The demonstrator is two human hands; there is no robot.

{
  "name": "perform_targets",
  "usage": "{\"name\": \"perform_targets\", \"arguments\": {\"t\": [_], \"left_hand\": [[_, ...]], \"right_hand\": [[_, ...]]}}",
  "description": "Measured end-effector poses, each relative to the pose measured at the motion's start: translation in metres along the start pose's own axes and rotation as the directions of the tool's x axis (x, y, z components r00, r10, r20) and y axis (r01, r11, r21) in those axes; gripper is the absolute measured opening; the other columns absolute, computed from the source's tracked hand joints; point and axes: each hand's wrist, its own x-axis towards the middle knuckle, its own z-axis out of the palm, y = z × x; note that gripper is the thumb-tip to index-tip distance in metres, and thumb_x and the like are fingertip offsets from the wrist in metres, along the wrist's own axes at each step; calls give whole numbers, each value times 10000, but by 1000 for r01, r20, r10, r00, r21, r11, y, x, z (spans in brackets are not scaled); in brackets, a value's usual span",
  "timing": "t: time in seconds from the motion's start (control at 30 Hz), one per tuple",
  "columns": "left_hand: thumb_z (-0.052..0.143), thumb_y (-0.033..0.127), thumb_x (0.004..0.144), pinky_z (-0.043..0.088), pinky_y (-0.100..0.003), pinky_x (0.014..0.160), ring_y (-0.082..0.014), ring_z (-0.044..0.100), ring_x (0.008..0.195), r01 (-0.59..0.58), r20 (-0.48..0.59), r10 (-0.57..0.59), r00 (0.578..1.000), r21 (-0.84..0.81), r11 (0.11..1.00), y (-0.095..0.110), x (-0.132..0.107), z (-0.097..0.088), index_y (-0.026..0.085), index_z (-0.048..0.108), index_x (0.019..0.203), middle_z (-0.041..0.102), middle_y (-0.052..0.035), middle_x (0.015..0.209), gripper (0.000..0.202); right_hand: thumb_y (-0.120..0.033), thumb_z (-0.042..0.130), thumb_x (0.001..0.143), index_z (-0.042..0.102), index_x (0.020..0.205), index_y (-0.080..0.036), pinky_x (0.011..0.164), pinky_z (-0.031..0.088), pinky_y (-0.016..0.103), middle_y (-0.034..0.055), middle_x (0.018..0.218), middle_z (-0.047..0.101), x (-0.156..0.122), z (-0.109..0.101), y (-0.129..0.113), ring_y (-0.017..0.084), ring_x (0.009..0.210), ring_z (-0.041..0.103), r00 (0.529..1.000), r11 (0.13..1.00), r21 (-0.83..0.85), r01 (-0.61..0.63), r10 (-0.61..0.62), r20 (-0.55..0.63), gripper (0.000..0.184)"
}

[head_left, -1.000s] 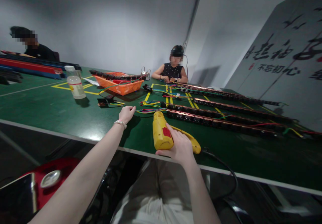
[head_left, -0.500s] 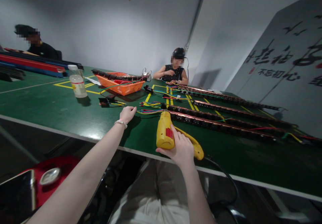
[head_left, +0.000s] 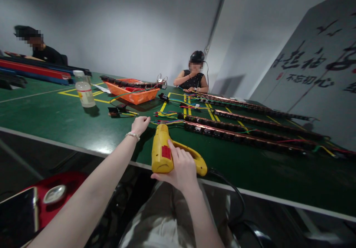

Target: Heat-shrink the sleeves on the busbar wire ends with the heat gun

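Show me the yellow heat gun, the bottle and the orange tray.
yellow heat gun (head_left: 159, 144), head view, its barrel.
bottle (head_left: 83, 93), head view, its body.
orange tray (head_left: 131, 98), head view, its front wall.

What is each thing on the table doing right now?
heat gun, gripped at the table edge, cord attached.
right hand, shut on the heat gun.
left hand, curled shut by the wires.
bottle, upright, capped.
tray, orange, holding parts.
strips, lying flat in rows.
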Motion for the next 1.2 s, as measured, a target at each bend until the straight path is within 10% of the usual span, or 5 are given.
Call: {"name": "perform_targets", "arguments": {"t": [0.4, 1.2], "left_hand": [[451, 376, 826, 388, -221, 678, -165, 570, 826, -244, 157, 240, 958, 6, 970, -9, 8, 10, 196, 673, 883, 658, -62, 913, 291], [541, 341, 814, 402, -278, 779, -213, 561, 955, -109, 161, 99, 982, 55, 992, 15, 5, 17, 233, 686, 960, 637, -60, 1040, 233]], "right_hand": [[-868, 508, 464, 397, 1335, -130, 780, 405, 374, 86, 943, 601, 1, -9, 4, 229, 849, 550, 991, 990, 108, 87, -97, 91, 1147], [-834, 505, 545, 356, 1367, -109, 779, 385, 364, 104, 956, 608, 7, 0, 11, 240, 848, 550, 998, 998, 16, 54, -55, 25, 1106]]}}
